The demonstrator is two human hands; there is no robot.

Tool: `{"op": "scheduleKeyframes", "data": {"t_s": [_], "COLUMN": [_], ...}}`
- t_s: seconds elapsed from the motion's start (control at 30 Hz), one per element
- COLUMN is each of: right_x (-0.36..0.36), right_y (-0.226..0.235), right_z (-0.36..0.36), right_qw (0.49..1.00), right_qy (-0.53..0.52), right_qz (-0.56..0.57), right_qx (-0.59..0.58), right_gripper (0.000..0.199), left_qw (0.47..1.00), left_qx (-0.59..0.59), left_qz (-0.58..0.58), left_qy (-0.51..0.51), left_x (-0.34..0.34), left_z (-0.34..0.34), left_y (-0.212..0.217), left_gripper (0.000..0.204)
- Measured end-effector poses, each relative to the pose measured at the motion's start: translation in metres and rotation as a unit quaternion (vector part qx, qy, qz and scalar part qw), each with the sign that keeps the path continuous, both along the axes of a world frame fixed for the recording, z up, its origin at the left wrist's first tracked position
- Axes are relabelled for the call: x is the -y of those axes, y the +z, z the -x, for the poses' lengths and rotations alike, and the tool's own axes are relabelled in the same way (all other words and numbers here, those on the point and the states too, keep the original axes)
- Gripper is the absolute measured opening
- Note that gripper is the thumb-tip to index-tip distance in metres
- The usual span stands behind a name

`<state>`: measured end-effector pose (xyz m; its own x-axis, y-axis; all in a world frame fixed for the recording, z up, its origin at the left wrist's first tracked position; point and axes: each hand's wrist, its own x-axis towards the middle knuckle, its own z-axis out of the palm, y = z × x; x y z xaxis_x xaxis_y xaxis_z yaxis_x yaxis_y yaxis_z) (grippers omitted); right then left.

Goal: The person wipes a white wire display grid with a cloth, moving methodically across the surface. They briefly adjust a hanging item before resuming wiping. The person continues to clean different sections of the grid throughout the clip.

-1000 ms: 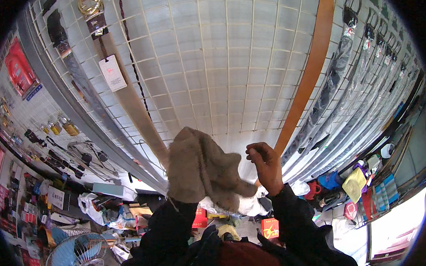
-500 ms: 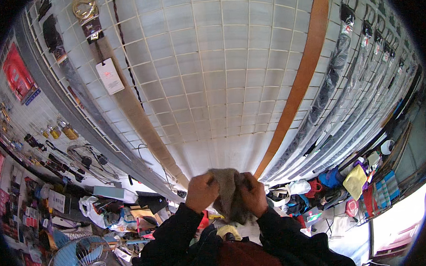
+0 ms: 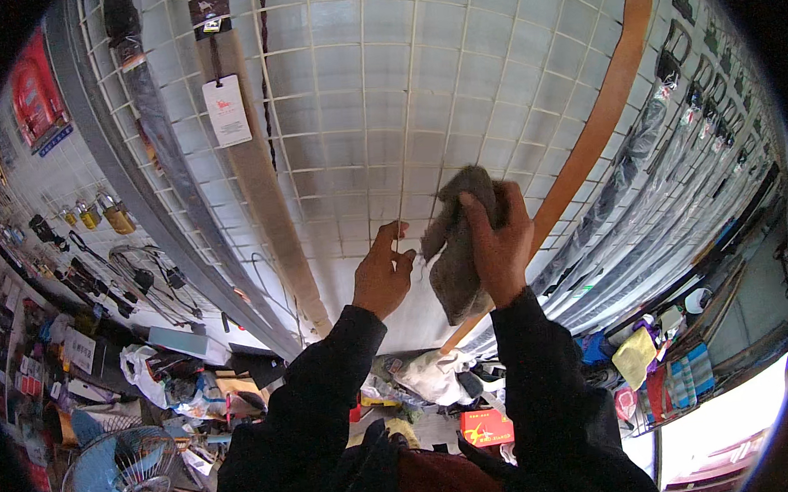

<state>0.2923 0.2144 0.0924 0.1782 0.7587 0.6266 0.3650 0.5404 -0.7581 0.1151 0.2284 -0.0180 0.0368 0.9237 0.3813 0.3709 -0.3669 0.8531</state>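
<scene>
My right hand is closed on a grey-brown cloth, bunched under the fingers and hanging loosely below them. It holds the cloth up against or just in front of a white wire grid on the wall. To its left, my left hand curls its thumb and index finger around an upright wire near the grid's lower part. A brown leather belt hangs just right of my right hand. On the left hangs a tan belt with a white tag.
Several plastic-wrapped dark belts line the right side. Padlocks and cords hang at left. Below are a blue fan, a red box, a pale bag and a yellow cloth among piled goods.
Both hands were together low down with the cloth between them. They have risen to the grid and parted; the cloth is in my right hand only, and my left fingers are at a wire.
</scene>
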Motion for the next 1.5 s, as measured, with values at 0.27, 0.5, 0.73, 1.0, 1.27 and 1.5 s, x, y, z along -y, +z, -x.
{"op": "scheduleKeyframes", "data": {"t_s": [0.27, 0.5, 0.73, 1.0, 1.27, 1.5], "right_x": [-0.036, -0.017, -0.018, -0.001, -0.031, -0.007], "right_y": [-0.019, -0.011, 0.003, -0.035, -0.014, -0.032], "right_z": [0.031, 0.033, 0.039, 0.044, 0.043, 0.043], "right_qw": [0.987, 0.983, 0.990, 0.968, 0.979, 0.986], "right_qy": [-0.112, -0.109, -0.058, -0.061, -0.067, -0.052], "right_qz": [-0.032, -0.057, -0.030, 0.116, -0.081, 0.009], "right_qx": [0.114, 0.134, 0.126, 0.213, 0.175, 0.155], "right_gripper": [0.024, 0.025, 0.021, 0.028, 0.022, 0.022], "left_qw": [0.999, 0.999, 0.997, 0.999, 0.999, 0.999], "left_qx": [-0.040, -0.040, -0.046, -0.026, -0.036, -0.042], "left_qz": [-0.030, -0.028, -0.064, -0.021, -0.035, 0.003], "left_qy": [0.014, 0.003, 0.014, -0.011, -0.015, -0.014], "left_x": [0.008, 0.014, 0.017, 0.010, 0.017, 0.012], "left_z": [-0.002, 0.000, 0.001, 0.007, 0.007, 0.008], "left_y": [0.000, 0.002, -0.004, 0.004, 0.003, 0.007], "left_gripper": [0.060, 0.063, 0.065, 0.058, 0.061, 0.060]}}
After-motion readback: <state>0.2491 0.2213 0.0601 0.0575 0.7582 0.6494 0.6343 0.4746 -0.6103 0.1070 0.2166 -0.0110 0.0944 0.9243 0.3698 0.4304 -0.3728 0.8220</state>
